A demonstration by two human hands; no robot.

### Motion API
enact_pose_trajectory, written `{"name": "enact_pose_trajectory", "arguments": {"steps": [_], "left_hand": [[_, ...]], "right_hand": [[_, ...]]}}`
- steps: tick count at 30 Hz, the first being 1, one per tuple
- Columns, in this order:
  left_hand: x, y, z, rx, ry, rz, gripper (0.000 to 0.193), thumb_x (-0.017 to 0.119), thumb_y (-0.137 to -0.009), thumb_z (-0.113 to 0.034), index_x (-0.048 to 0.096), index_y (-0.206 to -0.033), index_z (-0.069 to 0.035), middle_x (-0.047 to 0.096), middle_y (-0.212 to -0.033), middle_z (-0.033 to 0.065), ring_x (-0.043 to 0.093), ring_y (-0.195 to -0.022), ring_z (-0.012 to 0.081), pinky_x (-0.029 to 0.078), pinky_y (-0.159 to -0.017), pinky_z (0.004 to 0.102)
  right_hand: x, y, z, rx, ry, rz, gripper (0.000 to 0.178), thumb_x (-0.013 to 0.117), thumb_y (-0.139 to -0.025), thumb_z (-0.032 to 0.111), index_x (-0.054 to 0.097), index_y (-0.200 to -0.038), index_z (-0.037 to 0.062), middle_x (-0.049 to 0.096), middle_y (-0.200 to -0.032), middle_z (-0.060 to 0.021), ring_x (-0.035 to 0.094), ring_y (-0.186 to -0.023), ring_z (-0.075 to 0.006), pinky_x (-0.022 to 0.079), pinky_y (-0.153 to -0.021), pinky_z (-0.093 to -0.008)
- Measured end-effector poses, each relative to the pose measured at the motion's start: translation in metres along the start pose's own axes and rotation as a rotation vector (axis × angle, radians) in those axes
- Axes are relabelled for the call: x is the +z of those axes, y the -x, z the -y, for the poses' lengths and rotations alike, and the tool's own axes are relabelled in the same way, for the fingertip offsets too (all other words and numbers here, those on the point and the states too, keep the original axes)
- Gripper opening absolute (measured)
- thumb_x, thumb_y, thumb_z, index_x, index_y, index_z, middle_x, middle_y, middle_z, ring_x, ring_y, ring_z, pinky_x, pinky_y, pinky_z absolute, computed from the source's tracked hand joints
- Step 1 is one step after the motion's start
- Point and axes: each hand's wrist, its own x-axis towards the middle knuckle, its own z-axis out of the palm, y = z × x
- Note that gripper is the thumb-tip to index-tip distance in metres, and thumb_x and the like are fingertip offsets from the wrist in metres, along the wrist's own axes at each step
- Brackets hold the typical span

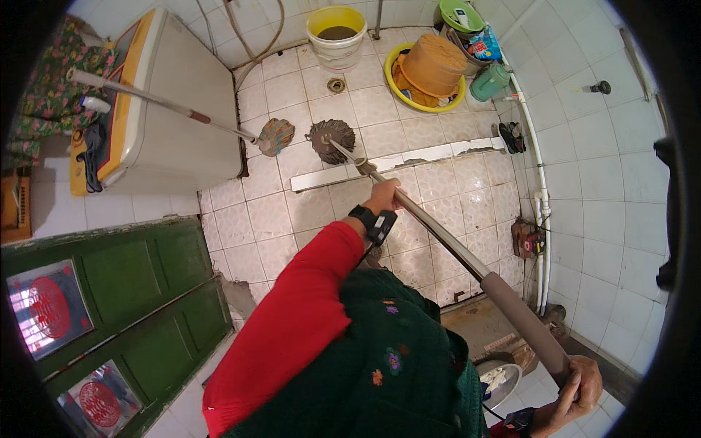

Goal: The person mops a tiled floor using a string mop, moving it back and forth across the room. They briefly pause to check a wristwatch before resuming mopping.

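Note:
I hold a mop by its long metal pole [437, 228], which slants from lower right to upper left. My left hand [385, 196] is wrapped round the pole's lower part, just behind a joint or collar. My right hand [580, 385] is closed on the end of the grey padded handle [522, 321]. The dark, stringy mop head [331, 139] rests on the tiled floor [372, 120], just beyond a low white ledge [398, 160]. A second mop [276, 136] lies beside it, its pole leaning on a pale washing machine [171, 95].
Dark water stands in a yellow-and-white bucket [336, 45] near a floor drain [336, 85]. An orange tub [432, 64] sits in a yellow basin [398, 86]. Shoes [511, 136] lie by the right wall's white pipes [535, 160]. Green doors [124, 277] stand at left.

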Motion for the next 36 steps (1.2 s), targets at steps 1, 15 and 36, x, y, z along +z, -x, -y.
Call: {"name": "enact_pose_trajectory", "arguments": {"steps": [1,15,36], "left_hand": [[-0.017,-0.005,-0.003,0.359,-0.374,0.059,0.015,0.060,-0.075,-0.020,0.050,-0.075,-0.009,0.055,-0.069,0.0033,0.058,-0.063,0.0191,0.050,-0.061,0.0343],[-0.132,0.134,-0.065,0.149,0.302,-0.122,0.009,0.055,-0.076,-0.012,0.049,-0.078,-0.006,0.052,-0.072,0.0064,0.056,-0.065,0.0200,0.050,-0.062,0.0372],[-0.378,0.216,-0.104,0.304,0.404,-0.463,0.020,0.057,-0.072,-0.014,0.055,-0.089,-0.004,0.057,-0.081,0.0092,0.058,-0.071,0.0223,0.051,-0.065,0.0390]], "right_hand": [[0.002,0.004,0.008,-0.034,0.038,0.007,0.021,0.054,-0.082,0.008,0.062,-0.074,-0.0098,0.062,-0.069,-0.0182,0.058,-0.058,-0.0223,0.047,-0.050,-0.0291],[0.064,-0.013,0.166,-0.263,0.000,-0.174,0.029,0.056,-0.080,0.016,0.062,-0.064,-0.0068,0.056,-0.054,-0.0137,0.052,-0.045,-0.0196,0.042,-0.043,-0.0295],[0.174,0.014,0.264,-0.445,-0.103,0.235,0.029,0.056,-0.086,0.026,0.065,-0.071,0.0025,0.062,-0.063,-0.0080,0.047,-0.046,-0.0080,0.032,-0.037,-0.0235]]}}
